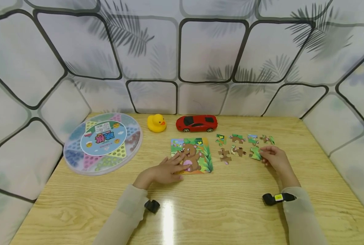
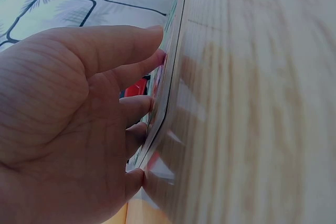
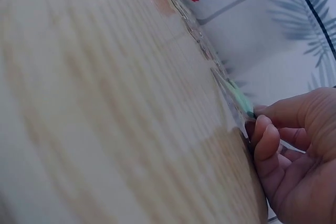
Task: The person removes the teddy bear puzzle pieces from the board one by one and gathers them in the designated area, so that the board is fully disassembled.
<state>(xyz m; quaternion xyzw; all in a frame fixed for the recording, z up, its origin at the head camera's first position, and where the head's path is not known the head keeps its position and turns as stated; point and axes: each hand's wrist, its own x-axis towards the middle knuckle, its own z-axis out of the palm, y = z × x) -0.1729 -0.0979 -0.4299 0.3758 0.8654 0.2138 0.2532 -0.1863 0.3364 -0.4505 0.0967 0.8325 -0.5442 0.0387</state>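
Note:
A square bear picture puzzle board [image 1: 205,160] lies flat on the wooden table. My left hand [image 1: 164,170] rests on its left and lower part with fingers spread; in the left wrist view, the fingertips touch the top of the thin board [image 2: 173,66]. To the right, my right hand [image 1: 275,159] pinches a green puzzle piece [image 1: 255,153] between thumb and fingers. The right wrist view shows that piece [image 3: 239,97] tilted, one edge raised off the table. Several loose puzzle pieces, among them a brown one [image 1: 224,156], lie in two rows between the board and my right hand.
Behind the board stand a red toy car [image 1: 197,123] and a yellow rubber duck [image 1: 156,123]. A round Chinese checkers board [image 1: 103,143] occupies the left side of the table [image 1: 218,207]. Patterned fabric walls [image 1: 212,51] border the back and sides.

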